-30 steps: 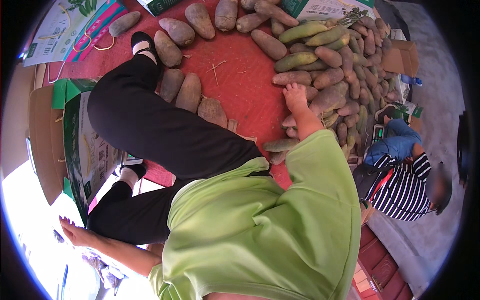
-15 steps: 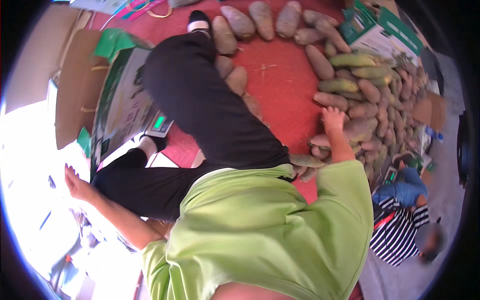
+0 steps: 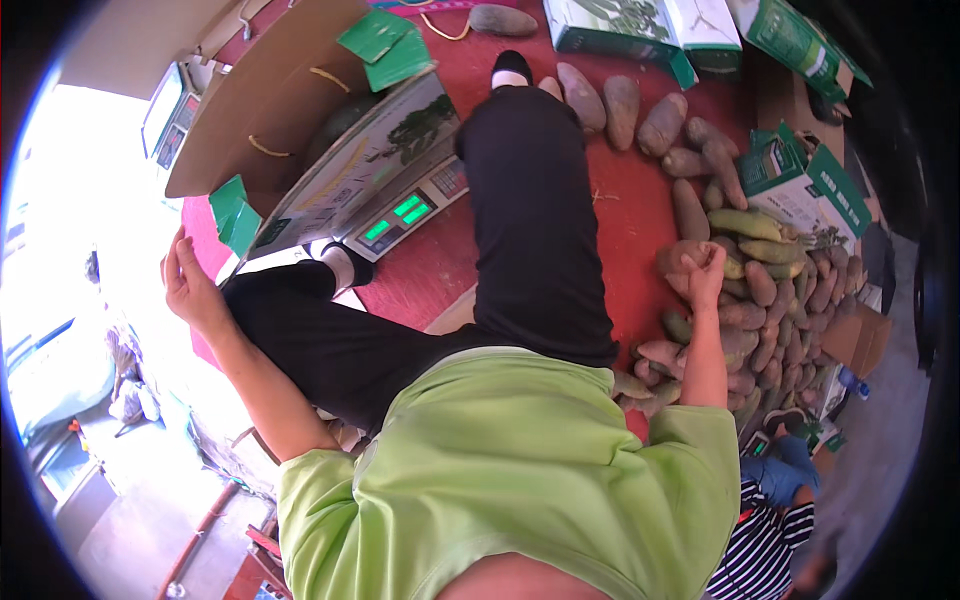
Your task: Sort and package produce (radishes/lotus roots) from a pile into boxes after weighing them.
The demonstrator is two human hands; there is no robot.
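My right hand (image 3: 704, 278) is closed around a brownish-pink radish (image 3: 674, 257) at the left edge of a large radish pile (image 3: 770, 325). Its fingers curl over the end, hiding part of it. My left hand (image 3: 192, 288) is raised at the far left with loose fingers, holding nothing that I can see. Close to it is the green flap of an open cardboard box (image 3: 375, 150) with rope handles. That box stands on a scale (image 3: 408, 212) with lit green digits, beside my feet. A dark, rounded thing shows inside the box.
Several radishes lie in a curved row (image 3: 622, 112) on the red floor covering (image 3: 625, 220). Green-and-white boxes (image 3: 805, 185) stand behind the pile, and others lie at the far edge. A person in a striped top (image 3: 760, 545) sits at the lower right. My bent legs lie between box and pile.
My right hand has gone from resting open on the pile to gripping a radish. The view has turned left, showing more of the box and scale. My left hand stays raised.
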